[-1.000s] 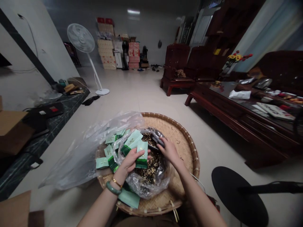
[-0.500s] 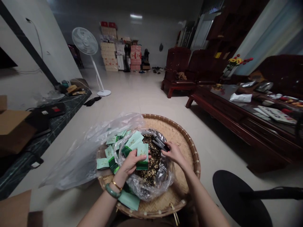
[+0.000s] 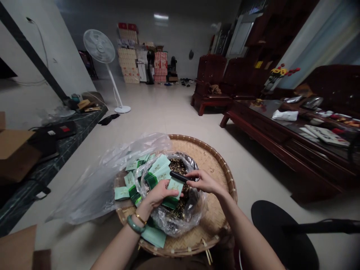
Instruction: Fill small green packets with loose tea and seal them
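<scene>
Clock positions are being read from the centre of a round woven tray (image 3: 197,148), 12 o'clock being its far rim. A large translucent plastic sheet (image 3: 92,198) is being draped past the rim at 9 o'clock. A smaller clear bag (image 3: 173,225) is being borne at the tray's centre, with a loose dark-and-yellow mix (image 3: 177,164) being contained in it. A pile of green packets (image 3: 129,180) is being carried between 9 and 11 o'clock; a spare packet (image 3: 154,236) is being kept at 7 o'clock. The left hand (image 3: 161,194) is being held just toward 9 o'clock; a pale green packet (image 3: 174,188) is being pinched by its fingers at the centre, above the mix. The right hand (image 3: 204,180) is being positioned at 2 o'clock; a black tool (image 3: 179,176) is being pinched by its fingers and laid across the top edge of the pinched packet. Whether the edge is being clamped cannot be told. A green bangle (image 3: 135,225) is being worn on the left wrist.
</scene>
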{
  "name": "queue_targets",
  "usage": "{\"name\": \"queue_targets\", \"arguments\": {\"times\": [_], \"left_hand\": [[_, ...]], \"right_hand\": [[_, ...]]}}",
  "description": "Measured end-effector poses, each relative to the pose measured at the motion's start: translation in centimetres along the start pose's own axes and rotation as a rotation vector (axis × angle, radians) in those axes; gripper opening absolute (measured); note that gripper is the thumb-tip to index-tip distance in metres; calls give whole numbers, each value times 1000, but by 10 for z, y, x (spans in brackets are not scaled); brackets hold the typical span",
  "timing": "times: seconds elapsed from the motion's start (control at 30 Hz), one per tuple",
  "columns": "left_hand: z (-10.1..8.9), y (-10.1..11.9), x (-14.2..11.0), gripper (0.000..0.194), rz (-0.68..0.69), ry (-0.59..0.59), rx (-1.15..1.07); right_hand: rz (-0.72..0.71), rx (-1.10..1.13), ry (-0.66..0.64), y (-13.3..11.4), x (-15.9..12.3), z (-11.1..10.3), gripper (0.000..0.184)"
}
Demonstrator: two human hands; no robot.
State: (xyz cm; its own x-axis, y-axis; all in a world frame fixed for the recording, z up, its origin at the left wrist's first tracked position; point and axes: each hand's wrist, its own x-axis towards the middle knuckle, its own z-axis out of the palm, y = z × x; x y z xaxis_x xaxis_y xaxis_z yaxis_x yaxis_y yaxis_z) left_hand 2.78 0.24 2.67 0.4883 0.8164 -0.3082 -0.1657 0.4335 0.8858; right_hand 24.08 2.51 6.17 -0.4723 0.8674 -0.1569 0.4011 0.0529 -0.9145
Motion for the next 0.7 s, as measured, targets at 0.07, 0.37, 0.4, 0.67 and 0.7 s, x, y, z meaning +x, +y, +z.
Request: {"name": "queue_targets", "arguments": {"times": [0.07,0.37,0.4,0.67,0.7], "left_hand": [[0,1,-1,40,-7,-21,-14],[3,-1,-3,53,-135,-41,-346],[3,-2,-4,53,-126,-34,-345],[1,-3,-7,56,-110,-24,-291],[0,-2,-7,57,-114,-30,-289]], "right_hand": [[-3,7,7,2,-1,0,29],[29,82,65,3,-2,3,27],[39,91,67,3,-1,4,26],[150,328,-11,17,1,-1,39],[154,373,-17,19,0,-3,40]]}}
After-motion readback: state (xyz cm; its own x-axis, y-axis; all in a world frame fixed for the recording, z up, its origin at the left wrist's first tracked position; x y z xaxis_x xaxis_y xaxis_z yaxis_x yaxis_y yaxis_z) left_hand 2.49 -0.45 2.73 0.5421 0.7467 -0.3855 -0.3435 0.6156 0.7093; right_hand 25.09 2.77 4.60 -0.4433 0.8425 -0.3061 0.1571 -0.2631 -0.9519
